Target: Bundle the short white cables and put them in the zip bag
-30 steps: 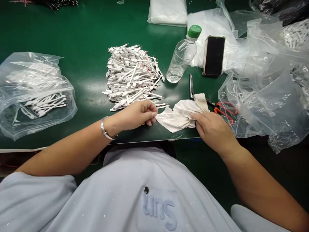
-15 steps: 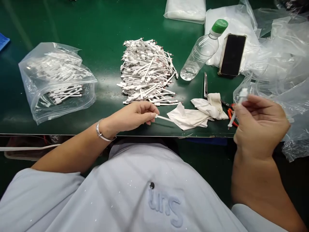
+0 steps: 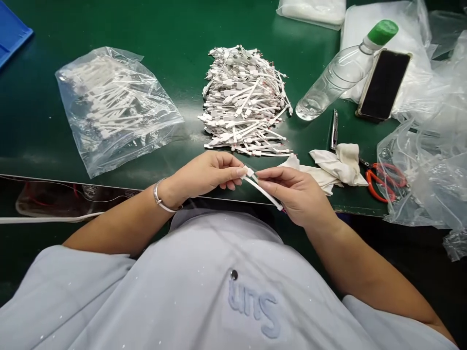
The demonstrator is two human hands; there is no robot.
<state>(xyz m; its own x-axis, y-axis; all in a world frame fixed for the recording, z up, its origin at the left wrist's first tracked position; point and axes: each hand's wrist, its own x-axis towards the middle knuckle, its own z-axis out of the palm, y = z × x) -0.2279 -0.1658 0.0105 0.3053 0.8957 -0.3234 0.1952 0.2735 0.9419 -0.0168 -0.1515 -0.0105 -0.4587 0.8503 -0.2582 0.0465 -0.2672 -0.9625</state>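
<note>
My left hand and my right hand meet at the table's front edge. Both pinch one narrow white strip with a small white tab at its upper end. The white cloth lies crumpled just beyond my right hand, apart from it. Behind my hands is a loose pile of similar white strips with tabs, some with fine red wires at their ends. A silver bracelet circles my left wrist.
A sealed-looking plastic bag of white strips lies at left, with a blue tray beyond. At right are a water bottle, phone, metal pen, red-handled scissors and crumpled plastic.
My right hand has swung back from the right to the middle, and both hands now hold the strip together. The view has shifted, moving the table contents up and right.
</note>
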